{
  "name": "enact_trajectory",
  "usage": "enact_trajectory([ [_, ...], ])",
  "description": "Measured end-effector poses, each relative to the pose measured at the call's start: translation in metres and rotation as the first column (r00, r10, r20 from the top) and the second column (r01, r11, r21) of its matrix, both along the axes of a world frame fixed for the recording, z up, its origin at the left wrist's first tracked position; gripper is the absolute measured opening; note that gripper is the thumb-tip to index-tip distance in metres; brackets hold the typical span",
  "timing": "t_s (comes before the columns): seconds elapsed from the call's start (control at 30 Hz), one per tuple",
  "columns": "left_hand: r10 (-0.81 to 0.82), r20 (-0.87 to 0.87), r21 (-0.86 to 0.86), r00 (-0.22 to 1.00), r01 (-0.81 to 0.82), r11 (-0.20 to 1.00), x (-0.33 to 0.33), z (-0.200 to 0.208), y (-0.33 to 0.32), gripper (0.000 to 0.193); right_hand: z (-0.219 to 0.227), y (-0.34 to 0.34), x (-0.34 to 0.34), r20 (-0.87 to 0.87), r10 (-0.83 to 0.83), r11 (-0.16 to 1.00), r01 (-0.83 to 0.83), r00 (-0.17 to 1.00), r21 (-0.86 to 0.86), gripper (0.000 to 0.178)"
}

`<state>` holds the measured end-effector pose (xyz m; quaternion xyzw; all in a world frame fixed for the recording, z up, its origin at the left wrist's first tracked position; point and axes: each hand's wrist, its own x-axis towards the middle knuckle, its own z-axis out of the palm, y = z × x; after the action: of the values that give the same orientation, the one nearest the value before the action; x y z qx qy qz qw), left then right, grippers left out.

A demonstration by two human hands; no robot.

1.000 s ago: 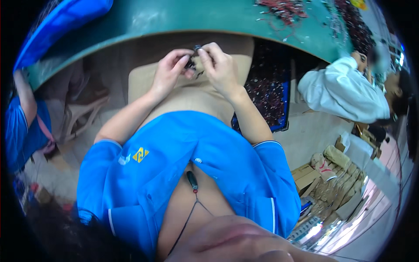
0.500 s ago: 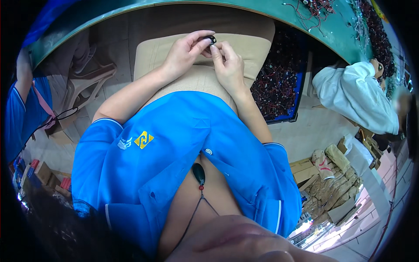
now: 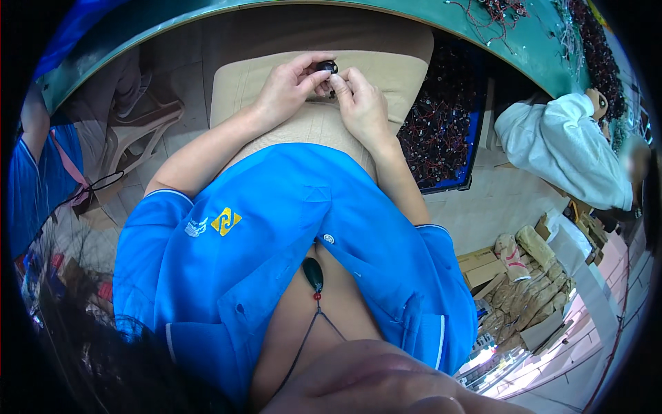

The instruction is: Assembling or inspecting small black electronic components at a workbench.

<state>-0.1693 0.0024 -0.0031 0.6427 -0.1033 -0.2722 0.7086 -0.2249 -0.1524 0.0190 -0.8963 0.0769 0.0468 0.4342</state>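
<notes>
A small rounded black part with a pale spot on its end sits between the thumb and fingers of my left hand. My right hand is close beside it, thumb and fingertips pinched together just below the black part. Something tiny and dark shows under those fingertips, too small to name. Both hands are over the beige cushion-like surface on my lap.
Ahead curves the edge of a green table, with red and black wires on it. A blue-rimmed crate of wired dark parts stands to the right. A person in a pale sleeve works beyond; another person's blue shirt is at left.
The black part has tipped and moved slightly left and down in my left fingers. My right fingertips have shifted a little lower, away from it.
</notes>
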Motion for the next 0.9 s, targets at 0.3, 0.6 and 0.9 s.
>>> enact_trajectory([
  [0.3,0.008,0.079,0.086,0.997,-0.015,0.996,0.003,-0.007,0.003,0.023,0.002,0.005,-0.003,0.079,0.088,0.959,-0.063,0.993,-0.275,0.024],
  [0.6,-0.098,-0.029,0.138,0.995,0.101,0.985,0.009,0.001,-0.006,0.027,-0.007,-0.003,-0.012,0.135,0.040,0.977,-0.010,0.990,-0.213,0.021],
  [0.9,-0.344,0.270,0.417,0.899,0.213,0.884,0.007,0.013,-0.017,0.030,-0.006,-0.010,-0.019,0.222,0.046,0.943,0.031,0.974,-0.333,0.019],
])
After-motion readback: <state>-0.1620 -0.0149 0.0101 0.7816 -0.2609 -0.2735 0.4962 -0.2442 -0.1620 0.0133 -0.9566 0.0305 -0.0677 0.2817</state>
